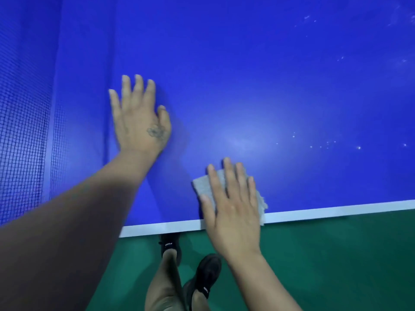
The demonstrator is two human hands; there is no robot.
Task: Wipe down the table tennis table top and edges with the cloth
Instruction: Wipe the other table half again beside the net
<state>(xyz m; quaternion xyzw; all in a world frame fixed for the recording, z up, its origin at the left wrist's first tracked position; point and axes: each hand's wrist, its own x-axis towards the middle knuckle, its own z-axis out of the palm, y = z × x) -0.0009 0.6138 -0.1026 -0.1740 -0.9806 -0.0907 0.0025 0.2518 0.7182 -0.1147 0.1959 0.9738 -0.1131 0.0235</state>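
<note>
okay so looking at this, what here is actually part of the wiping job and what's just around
Part of the job:
blue table tennis table top
white table edge stripe
grey folded cloth
right hand, pressing the cloth
left hand, flat on the top

Just around:
dark mesh net
green floor
black shoes

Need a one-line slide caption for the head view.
Right hand presses grey cloth on the blue table near its white edge; left hand braces flat.
</note>
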